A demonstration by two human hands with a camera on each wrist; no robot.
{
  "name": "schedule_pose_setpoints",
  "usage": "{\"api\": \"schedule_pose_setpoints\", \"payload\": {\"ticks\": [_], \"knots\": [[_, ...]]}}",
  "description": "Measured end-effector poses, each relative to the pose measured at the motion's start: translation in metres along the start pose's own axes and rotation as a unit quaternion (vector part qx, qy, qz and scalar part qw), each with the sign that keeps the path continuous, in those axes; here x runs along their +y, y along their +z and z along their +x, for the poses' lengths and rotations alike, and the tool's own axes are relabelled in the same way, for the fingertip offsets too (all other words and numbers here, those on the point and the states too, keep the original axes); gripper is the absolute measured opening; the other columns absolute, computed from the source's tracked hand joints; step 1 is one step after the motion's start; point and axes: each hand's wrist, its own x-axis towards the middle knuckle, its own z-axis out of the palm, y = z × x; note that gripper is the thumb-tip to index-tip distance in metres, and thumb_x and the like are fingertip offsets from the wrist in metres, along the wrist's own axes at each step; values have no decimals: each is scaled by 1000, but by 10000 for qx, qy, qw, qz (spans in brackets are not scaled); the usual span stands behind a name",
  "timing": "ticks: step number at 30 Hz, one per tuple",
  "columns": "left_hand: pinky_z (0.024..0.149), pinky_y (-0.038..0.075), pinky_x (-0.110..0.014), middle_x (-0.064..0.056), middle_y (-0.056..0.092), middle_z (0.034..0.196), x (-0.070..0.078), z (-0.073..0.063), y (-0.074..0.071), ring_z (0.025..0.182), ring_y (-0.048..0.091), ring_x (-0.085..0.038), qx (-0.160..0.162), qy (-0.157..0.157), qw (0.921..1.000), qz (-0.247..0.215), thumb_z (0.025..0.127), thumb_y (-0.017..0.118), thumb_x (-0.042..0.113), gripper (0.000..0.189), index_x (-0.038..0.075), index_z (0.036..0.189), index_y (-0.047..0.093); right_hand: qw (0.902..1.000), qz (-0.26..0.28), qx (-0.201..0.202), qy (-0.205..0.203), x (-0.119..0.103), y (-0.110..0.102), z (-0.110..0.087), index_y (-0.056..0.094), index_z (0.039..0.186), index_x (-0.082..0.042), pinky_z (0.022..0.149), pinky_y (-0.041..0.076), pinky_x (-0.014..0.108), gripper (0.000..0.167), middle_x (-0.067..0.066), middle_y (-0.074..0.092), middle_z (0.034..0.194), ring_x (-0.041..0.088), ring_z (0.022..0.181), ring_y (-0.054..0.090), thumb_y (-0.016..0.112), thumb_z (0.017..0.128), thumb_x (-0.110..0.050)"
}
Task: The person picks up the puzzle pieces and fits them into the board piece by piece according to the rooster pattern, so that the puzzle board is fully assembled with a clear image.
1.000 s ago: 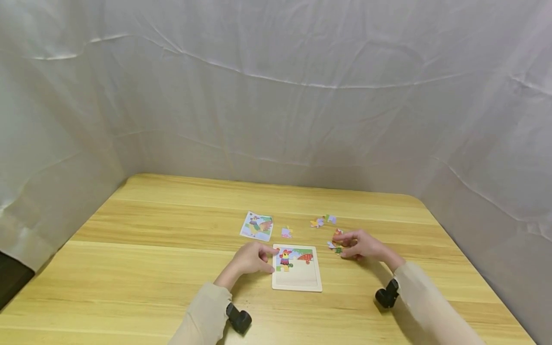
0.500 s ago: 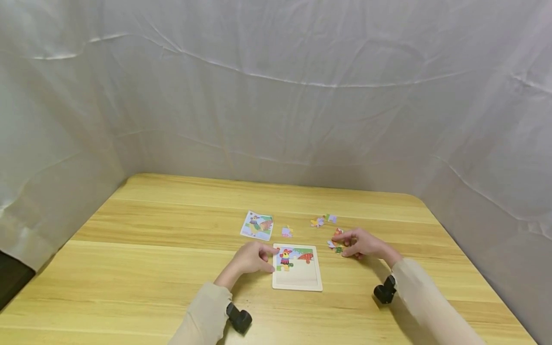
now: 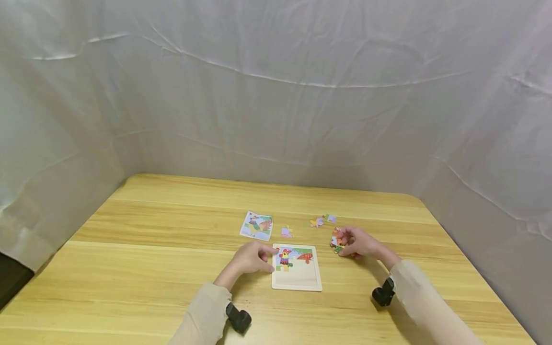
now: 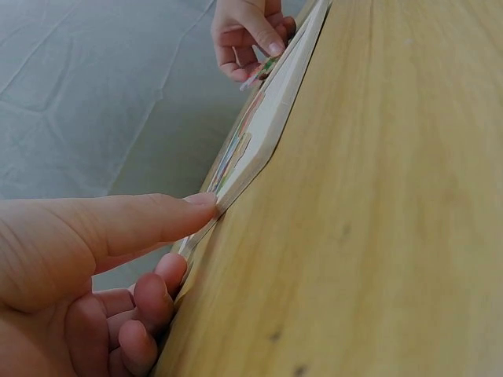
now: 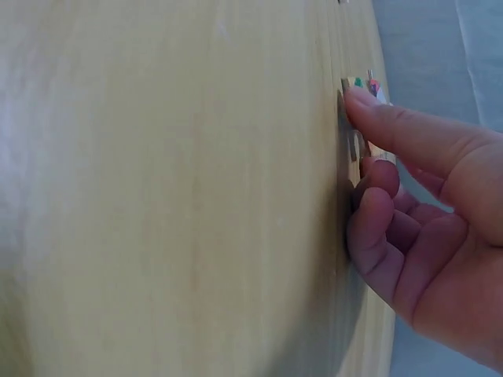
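Observation:
A wooden jigsaw tray (image 3: 297, 287), partly filled with rooster pieces along its top and left, lies flat on the table. My left hand (image 3: 251, 258) rests at its left edge, index finger extended at the upper corner and thumb lower down. The left wrist view has that thumb (image 4: 157, 220) straight against the rim. Right of the tray, my right hand (image 3: 359, 243) pinches a colourful puzzle piece (image 3: 338, 249) between thumb and fingers, close over the table. Red and purple pieces (image 3: 335, 234) show beside it, partly hidden by the fingers.
A picture card (image 3: 257, 226) of the rooster lies behind the tray to the left. One purple piece (image 3: 286, 232) sits behind the tray; a yellow-purple piece (image 3: 316, 222) and a green-purple piece (image 3: 331, 218) lie farther back right. Pale curtains (image 3: 276, 120) surround the wooden table (image 3: 151, 268).
My right hand has shifted slightly left, and the puzzle pieces at its fingertips have turned and drawn closer together. The left hand and tray stay put.

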Motion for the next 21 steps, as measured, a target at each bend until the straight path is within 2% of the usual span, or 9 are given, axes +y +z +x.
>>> {"api": "schedule_pose_setpoints", "payload": {"ticks": [8, 14, 21], "knots": [[45, 26, -21, 4, 43, 57, 1, -1, 0, 49, 33, -8, -20, -41, 10000, 20, 67, 75, 5, 39, 4, 105, 66, 9982, 476, 287, 228, -2, 4, -1, 49, 95, 7, 45, 40, 24, 22, 4, 56, 72, 12, 54, 48, 63, 81, -2], [44, 25, -20, 4, 44, 57, 2, -1, 0, 49, 33, -8, -25, -74, 10000, -38, 67, 75, 4, 39, 3, 105, 66, 9953, 762, 474, 366, -7, 8, -1, 51, 97, 9, 50, 46, 27, 23, 6, 60, 72, 15, 58, 52, 63, 81, -4], [44, 26, -21, 4, 44, 57, 1, 0, 0, 49, 34, -8, -24, -32, 10000, -32, 67, 75, 5, 39, 3, 105, 66, 9924, 1084, 526, 233, -15, 19, 0, 53, 95, 12, 48, 46, 25, 23, 4, 60, 68, 12, 53, 52, 64, 79, -1]]}}
